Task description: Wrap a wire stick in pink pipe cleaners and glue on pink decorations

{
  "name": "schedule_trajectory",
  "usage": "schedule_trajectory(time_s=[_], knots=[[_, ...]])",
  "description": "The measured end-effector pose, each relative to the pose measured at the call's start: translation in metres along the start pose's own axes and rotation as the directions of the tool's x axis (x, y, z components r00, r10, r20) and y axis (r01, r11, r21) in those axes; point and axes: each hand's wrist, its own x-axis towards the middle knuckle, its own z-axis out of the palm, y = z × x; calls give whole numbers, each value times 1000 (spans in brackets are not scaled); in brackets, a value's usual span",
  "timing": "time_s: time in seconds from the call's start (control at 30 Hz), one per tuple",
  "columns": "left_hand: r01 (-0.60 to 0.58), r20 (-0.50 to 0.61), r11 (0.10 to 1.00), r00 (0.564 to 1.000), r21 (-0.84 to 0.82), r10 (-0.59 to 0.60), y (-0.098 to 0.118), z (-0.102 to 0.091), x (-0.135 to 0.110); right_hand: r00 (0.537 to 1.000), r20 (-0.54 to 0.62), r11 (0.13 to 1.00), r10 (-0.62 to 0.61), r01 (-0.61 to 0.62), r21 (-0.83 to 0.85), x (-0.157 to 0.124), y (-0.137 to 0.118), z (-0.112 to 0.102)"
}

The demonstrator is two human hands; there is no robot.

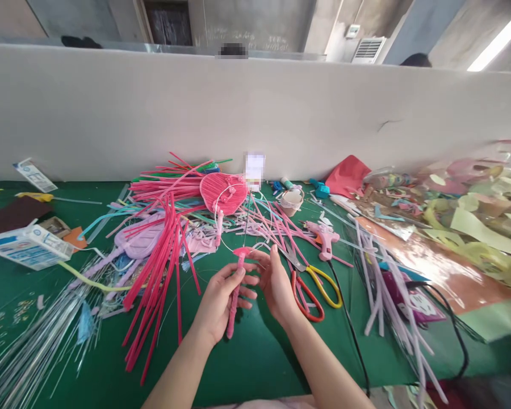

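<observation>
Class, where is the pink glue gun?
In the head view, the pink glue gun lies right of centre on the green table, just beyond the scissors.

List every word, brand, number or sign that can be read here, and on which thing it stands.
No text can be read with certainty.
Blue-and-white box: print too small.
Upright blue-and-white piece: print too small.
White paper: blurred.
Back wall: faint writing, unreadable.

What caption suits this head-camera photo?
Left hand holding a pink stick, right hand close by, scissors on the green table.
</observation>
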Motion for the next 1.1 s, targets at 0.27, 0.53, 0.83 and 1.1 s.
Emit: schedule_trajectory(time_s=[0.27, 0.53, 0.83, 1.1], knots=[[-15, -26, 992, 1000, -127, 12, 1, -2, 2, 999, 31, 999, 27, -29, 44, 2, 2, -1], [42, 11, 996, 999, -83, -41, -2, 0, 4, 996, 10, 995, -88, 88, -44, 1, 2, 3], [64, 62, 996, 996, -58, -61, -3, 2, 1, 977, -86, 978, -194, 185, -101, 4, 4, 0], [-60, -3, 998, 998, -30, 60, 0, 1, 1, 994, 31, 990, -107, 110, -93, 1, 4, 3]])
